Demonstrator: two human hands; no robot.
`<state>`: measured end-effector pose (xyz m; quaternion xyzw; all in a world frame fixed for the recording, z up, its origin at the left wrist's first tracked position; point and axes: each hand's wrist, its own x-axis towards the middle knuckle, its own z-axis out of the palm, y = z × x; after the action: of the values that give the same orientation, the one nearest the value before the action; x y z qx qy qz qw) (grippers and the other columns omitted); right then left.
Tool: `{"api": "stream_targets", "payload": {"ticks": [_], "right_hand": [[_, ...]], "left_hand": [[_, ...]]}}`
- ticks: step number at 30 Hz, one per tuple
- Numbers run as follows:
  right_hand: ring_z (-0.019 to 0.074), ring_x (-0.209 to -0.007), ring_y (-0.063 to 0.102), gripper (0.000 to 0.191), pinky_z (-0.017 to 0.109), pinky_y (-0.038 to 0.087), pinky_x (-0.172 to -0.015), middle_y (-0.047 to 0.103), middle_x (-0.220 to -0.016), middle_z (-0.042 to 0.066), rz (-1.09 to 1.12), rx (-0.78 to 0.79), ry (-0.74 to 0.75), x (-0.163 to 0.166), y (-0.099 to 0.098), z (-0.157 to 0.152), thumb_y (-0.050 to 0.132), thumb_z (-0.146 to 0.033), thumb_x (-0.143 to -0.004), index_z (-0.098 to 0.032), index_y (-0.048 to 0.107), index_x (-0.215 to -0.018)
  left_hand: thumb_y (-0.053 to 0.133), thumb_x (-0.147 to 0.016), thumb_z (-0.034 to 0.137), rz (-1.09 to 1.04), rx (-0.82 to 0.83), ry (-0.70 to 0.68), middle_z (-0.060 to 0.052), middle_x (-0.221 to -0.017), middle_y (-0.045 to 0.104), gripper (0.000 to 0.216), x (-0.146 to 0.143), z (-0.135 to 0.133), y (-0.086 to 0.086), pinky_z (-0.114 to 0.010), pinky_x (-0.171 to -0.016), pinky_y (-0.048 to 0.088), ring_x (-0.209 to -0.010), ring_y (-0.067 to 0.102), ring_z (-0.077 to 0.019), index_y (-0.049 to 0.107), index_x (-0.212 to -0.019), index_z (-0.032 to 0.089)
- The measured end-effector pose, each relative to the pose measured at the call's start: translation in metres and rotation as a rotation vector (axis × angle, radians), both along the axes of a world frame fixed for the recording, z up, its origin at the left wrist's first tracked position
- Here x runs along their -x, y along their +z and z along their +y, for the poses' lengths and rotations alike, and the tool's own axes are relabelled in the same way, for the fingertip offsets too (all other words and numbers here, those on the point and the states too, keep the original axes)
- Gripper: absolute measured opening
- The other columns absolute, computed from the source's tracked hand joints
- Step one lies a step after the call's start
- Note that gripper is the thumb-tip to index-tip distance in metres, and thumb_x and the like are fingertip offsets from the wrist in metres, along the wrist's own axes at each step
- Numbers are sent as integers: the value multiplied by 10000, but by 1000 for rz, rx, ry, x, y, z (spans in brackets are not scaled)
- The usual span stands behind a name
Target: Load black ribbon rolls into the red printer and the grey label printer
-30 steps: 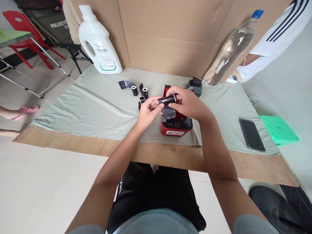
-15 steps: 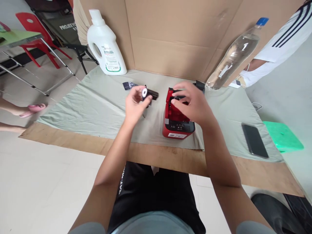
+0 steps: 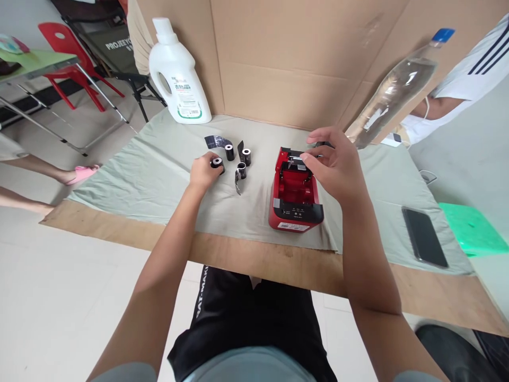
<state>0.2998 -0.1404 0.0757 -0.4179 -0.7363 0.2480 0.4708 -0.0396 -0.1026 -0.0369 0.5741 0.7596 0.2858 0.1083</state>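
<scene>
A small red printer (image 3: 295, 212) stands open on the grey-green cloth (image 3: 151, 175), its red paper bay empty. My right hand (image 3: 338, 167) is at the printer's back, thumb and fingers closed on the raised lid (image 3: 296, 157). My left hand (image 3: 202, 172) rests on the cloth to the left, fingers around a black paper roll (image 3: 217, 162). Three more black rolls lie just beside it: one (image 3: 229, 152) with a loose strip, one (image 3: 246, 156) and one (image 3: 240, 170).
A white detergent bottle (image 3: 178, 79) and a leaning clear plastic bottle (image 3: 393, 90) stand against the cardboard wall (image 3: 286, 58). A black phone (image 3: 423, 236) lies at the right, by a green stool (image 3: 473, 228). Another person's white sleeve (image 3: 471, 69) is at the far right.
My left hand carried the black roll away from the printer and lowered it to the cloth by the other rolls. My right hand shifted to the printer's lid; the bay now shows empty.
</scene>
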Motion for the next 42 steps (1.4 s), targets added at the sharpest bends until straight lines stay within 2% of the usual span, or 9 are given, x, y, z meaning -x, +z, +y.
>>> {"api": "stream_targets", "payload": {"ticks": [6,12,15,18,22,28,35,39,42], "right_hand": [[151,-868,700,280,314,582,-684,644,-1154,31,56,-24,-25,-4,5,0,727,-234,-886,-270,614,-1140],[174,-873,706,299,332,596,-672,662,-1160,35,39,-81,-52,-6,6,-1,743,-299,-904,-311,630,-1180],[172,-860,703,270,329,581,-665,672,-1135,34,22,-91,-52,-6,7,-4,731,-294,-914,-291,640,-1168],[168,-836,692,167,326,560,-674,687,-1055,24,-6,-115,-39,-7,10,-7,699,-251,-924,-260,651,-1084],[194,-867,680,180,356,569,-757,696,-1059,27,-187,-160,13,-2,11,-13,698,-237,-920,-272,667,-1093],[309,-1064,652,377,447,563,-882,671,-1196,96,-482,-229,31,23,2,-26,699,-235,-893,-249,625,-1262],[298,-1075,660,305,440,559,-921,718,-1179,88,-343,-192,4,18,-1,-36,597,-319,-986,-286,650,-1284],[224,-843,654,341,366,552,-750,722,-999,46,-218,25,127,-8,0,-41,572,-473,-1021,-266,670,-1274],[179,-727,600,354,325,508,-673,678,-898,15,-186,176,215,-24,-4,-44,545,-523,-1033,-261,672,-1235]], "left_hand": [[693,-844,452,126,-54,38,-120,-1191,775,360,-4,20,21,-576,-1139,399,-1335,548,-410,764,-1132,248],[676,-828,398,273,111,-36,-143,-1083,781,301,-25,71,32,-568,-1119,323,-1169,636,-408,779,-1030,200],[637,-826,289,318,101,-50,-143,-1017,772,235,-33,77,35,-557,-1112,318,-1129,649,-394,774,-984,183],[607,-882,313,268,-137,-47,-121,-1054,772,241,-44,56,48,-561,-1124,310,-1221,599,-387,751,-1036,196],[686,-893,375,95,-366,-85,-68,-1000,776,183,-80,-2,86,-518,-1091,366,-1238,588,-329,703,-990,220],[750,-850,443,-194,-305,-211,-10,-723,707,246,-136,-71,129,-374,-785,496,-895,699,-245,651,-769,234],[619,-983,526,-225,-335,-320,-30,-801,709,362,-131,-83,122,-350,-738,525,-843,676,-217,687,-839,201],[703,-947,457,-154,-448,-650,-39,-1094,757,291,-119,-88,114,-348,-823,556,-1012,699,-232,721,-1146,246],[674,-970,361,-188,-421,-801,-36,-1039,773,221,-120,-88,102,-325,-790,558,-952,716,-208,749,-1142,244]]}}
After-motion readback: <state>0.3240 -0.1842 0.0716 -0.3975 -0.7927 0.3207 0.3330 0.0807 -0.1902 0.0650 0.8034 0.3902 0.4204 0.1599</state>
